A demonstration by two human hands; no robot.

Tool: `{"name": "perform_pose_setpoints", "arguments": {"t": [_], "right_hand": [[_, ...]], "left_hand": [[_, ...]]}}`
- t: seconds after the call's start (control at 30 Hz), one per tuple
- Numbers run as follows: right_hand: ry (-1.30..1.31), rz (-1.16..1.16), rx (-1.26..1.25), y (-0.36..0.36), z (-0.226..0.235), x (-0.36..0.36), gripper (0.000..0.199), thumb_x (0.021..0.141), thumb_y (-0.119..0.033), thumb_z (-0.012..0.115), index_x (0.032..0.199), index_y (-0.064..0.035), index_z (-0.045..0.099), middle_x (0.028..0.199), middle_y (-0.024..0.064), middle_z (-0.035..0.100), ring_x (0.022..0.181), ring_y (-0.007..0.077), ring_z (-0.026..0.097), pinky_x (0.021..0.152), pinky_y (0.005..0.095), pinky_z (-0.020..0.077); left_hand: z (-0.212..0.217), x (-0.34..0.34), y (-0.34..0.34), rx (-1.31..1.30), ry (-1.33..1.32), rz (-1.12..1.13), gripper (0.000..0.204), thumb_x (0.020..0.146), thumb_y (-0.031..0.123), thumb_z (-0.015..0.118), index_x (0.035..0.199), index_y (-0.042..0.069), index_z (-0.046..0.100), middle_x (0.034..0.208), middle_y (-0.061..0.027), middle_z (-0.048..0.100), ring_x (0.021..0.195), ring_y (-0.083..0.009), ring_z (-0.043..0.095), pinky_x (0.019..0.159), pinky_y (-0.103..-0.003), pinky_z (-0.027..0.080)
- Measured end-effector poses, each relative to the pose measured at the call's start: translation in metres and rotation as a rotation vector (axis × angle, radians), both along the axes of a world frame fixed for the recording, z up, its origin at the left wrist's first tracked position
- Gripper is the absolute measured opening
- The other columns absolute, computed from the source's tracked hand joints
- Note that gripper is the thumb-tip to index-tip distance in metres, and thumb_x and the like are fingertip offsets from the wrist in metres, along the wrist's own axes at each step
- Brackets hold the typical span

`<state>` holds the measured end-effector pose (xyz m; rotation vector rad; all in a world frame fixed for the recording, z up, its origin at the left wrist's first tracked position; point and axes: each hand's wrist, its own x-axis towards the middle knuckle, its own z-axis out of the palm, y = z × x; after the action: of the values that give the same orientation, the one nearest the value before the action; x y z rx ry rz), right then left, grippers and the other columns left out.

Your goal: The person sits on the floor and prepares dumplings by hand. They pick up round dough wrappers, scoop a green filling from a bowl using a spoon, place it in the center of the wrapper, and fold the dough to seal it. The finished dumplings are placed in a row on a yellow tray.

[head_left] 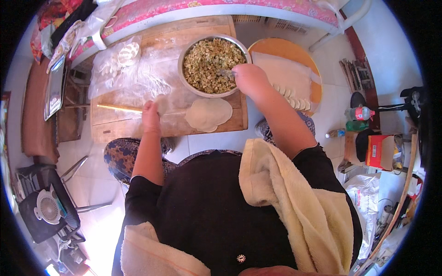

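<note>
My right hand is closed around the handle of a metal spoon. The spoon dips into chopped greenish-brown filling in a steel bowl. My left hand is closed over the near part of the wooden table, pinching a pale dough wrapper that blends into the floury surface. A thin wooden rolling pin lies just left of that hand. Between my hands, near the table edge, overlapping round wrappers lie flat. Folded dumplings sit in rows on the right, partly hidden by my right forearm.
The dumplings rest on a pale sheet over a round orange board. Clear plastic with white dough pieces covers the table's far left. A bed frame borders the far side. Bottles stand at right; a chair holds a small fan.
</note>
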<state>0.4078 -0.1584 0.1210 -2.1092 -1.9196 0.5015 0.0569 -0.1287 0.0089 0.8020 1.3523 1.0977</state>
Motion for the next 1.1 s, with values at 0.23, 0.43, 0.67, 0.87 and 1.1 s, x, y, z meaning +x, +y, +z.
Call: {"name": "perform_pose_setpoints", "arguments": {"t": [0.23, 0.43, 0.67, 0.87, 1.1], "right_hand": [[-0.032, -0.033, -0.034, 0.016, -0.031, -0.001, 0.023, 0.080, -0.011, 0.054, 0.096, -0.0069, 0.069, 0.094, 0.0181, 0.067, 0.090, 0.0341, 0.064, 0.079, 0.0448, 0.0509], [0.190, -0.088, -0.021, 0.020, -0.031, -0.020, 0.026, 0.083, -0.015, 0.053, 0.102, -0.0086, 0.070, 0.098, 0.0176, 0.067, 0.094, 0.0338, 0.063, 0.084, 0.0421, 0.0498], [0.550, -0.181, -0.049, 0.039, -0.060, -0.024, 0.022, 0.084, -0.019, 0.060, 0.097, -0.0050, 0.071, 0.088, 0.0146, 0.069, 0.082, 0.0274, 0.065, 0.073, 0.0361, 0.0497], [0.984, -0.308, -0.200, 0.042, -0.065, -0.026, 0.021, 0.085, -0.015, 0.062, 0.096, 0.0004, 0.070, 0.064, 0.0034, 0.057, 0.053, 0.0109, 0.049, 0.050, 0.0274, 0.0374], [1.142, -0.311, -0.197, 0.033, -0.059, -0.009, 0.028, 0.087, -0.013, 0.057, 0.111, 0.0005, 0.065, 0.061, -0.0004, 0.052, 0.051, 0.0087, 0.045, 0.048, 0.0233, 0.0340]], "left_hand": [[0.056, 0.046, 0.041, -0.143, -1.098, 0.098, 0.038, 0.084, 0.015, 0.051, 0.120, 0.004, 0.053, 0.117, -0.0134, 0.059, 0.109, -0.0294, 0.057, 0.097, -0.041, 0.046], [0.081, 0.074, 0.041, -0.079, -1.256, 0.063, 0.039, 0.087, 0.013, 0.053, 0.125, 0.003, 0.049, 0.124, -0.0121, 0.056, 0.115, -0.0306, 0.053, 0.102, -0.044, 0.042], [0.056, 0.077, 0.034, -0.245, -1.259, -0.053, 0.040, 0.095, 0.018, 0.038, 0.129, 0.000, 0.045, 0.128, -0.0145, 0.054, 0.122, -0.0304, 0.050, 0.104, -0.046, 0.039], [0.047, 0.091, 0.026, -0.359, -0.960, 0.011, 0.041, 0.097, 0.018, 0.035, 0.131, -0.004, 0.044, 0.129, -0.0173, 0.054, 0.121, -0.0297, 0.050, 0.105, -0.043, 0.039], [0.043, 0.119, 0.033, -0.352, -0.856, 0.014, 0.041, 0.102, 0.024, 0.026, 0.125, -0.004, 0.046, 0.127, -0.0185, 0.054, 0.120, -0.0316, 0.050, 0.104, -0.045, 0.039]]}}
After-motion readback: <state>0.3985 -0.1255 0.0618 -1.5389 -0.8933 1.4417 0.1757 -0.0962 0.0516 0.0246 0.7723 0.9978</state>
